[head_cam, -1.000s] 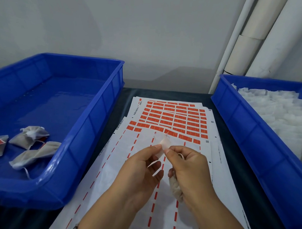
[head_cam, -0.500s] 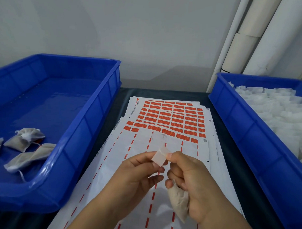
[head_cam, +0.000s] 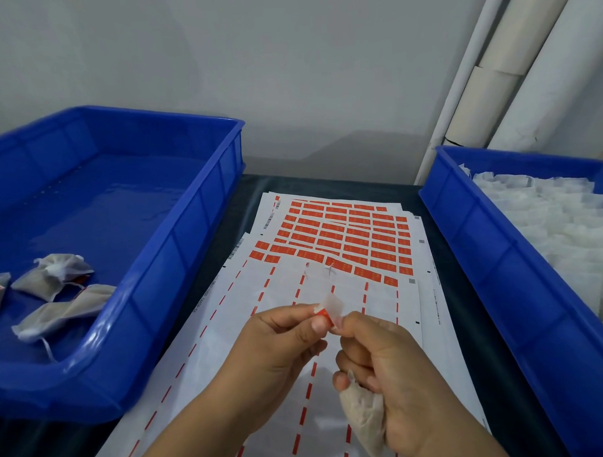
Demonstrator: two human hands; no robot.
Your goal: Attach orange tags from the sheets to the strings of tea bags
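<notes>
Both hands meet above the tag sheets point(head_cam: 345, 240), which lie in a stack with rows of orange tags at their far end. My left hand point(head_cam: 280, 345) and my right hand point(head_cam: 397, 372) pinch one small orange tag point(head_cam: 327, 311) between thumbs and forefingers; it is half folded, white back showing. The lower fingers of my right hand also hold a tea bag point(head_cam: 363, 417) against the palm, and it hangs below the fist. The string is hidden between the fingers.
A blue bin point(head_cam: 177, 239) on the left holds three tagged tea bags point(head_cam: 55, 278) near its front corner. A second blue bin point(head_cam: 478, 242) on the right is full of white tea bags point(head_cam: 553, 226). White pipes stand at the back right.
The tag has been folded over between the fingertips, so its orange face now shows. Both hands have stayed close together over the sheets.
</notes>
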